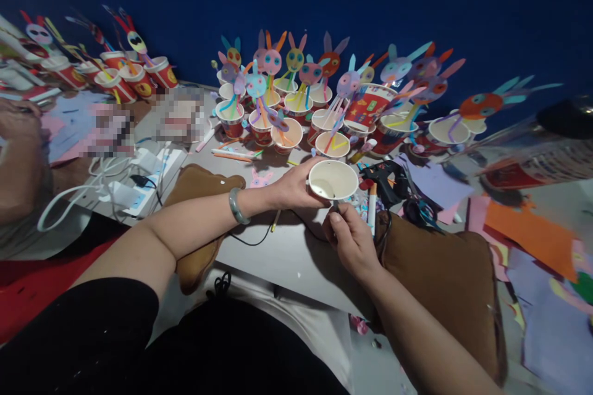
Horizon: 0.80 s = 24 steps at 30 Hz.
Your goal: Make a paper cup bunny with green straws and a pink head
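Wrapped round a paper cup [340,179] from its left side is my left hand [296,187]. The cup's open mouth faces up towards me, and its pale inside shows. My right hand [353,236] is closed just below the near rim, its thumb and fingers pinching a small dark thing [336,205] against the cup. The kind of that dark thing cannot be made out. Most of the cup's outer wall is hidden by my hands. Right of the cup lie a black glue gun [386,178] and a white marker [372,207].
Several cups with paper rabbit heads [256,82] stand along the blue wall. Brown cushions [440,284] flank the table front. Power strips [143,188] with cables lie left, near another person's arm [18,154]. Coloured paper [532,231] and a clear bottle-like container [514,154] are right.
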{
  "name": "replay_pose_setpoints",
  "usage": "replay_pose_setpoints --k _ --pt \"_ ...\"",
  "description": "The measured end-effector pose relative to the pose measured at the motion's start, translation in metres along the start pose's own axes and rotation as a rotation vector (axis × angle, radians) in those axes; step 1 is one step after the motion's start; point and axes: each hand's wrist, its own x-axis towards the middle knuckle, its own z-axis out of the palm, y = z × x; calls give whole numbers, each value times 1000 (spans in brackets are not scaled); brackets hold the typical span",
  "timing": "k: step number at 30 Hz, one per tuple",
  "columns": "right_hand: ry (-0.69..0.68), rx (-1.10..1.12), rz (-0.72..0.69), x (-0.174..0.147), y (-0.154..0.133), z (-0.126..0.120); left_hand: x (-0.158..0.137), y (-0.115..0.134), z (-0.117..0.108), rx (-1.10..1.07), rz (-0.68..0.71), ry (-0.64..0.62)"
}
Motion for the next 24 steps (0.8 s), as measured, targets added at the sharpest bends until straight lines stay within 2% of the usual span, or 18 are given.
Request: replay_pose_setpoints --k 8,14,20,24 --pt "-51 69 41 -2 -8 1 0 -2 -1 39 42 1" --pt "-154 318 185 -2 -16 2 1 -4 -2 44 25 -7" --pt "-282 671 392 -2 -26 1 2 -7 -2 1 -19 -33" --pt "-293 713 410 -3 -26 2 2 -8 -2 -42 -61 -71"
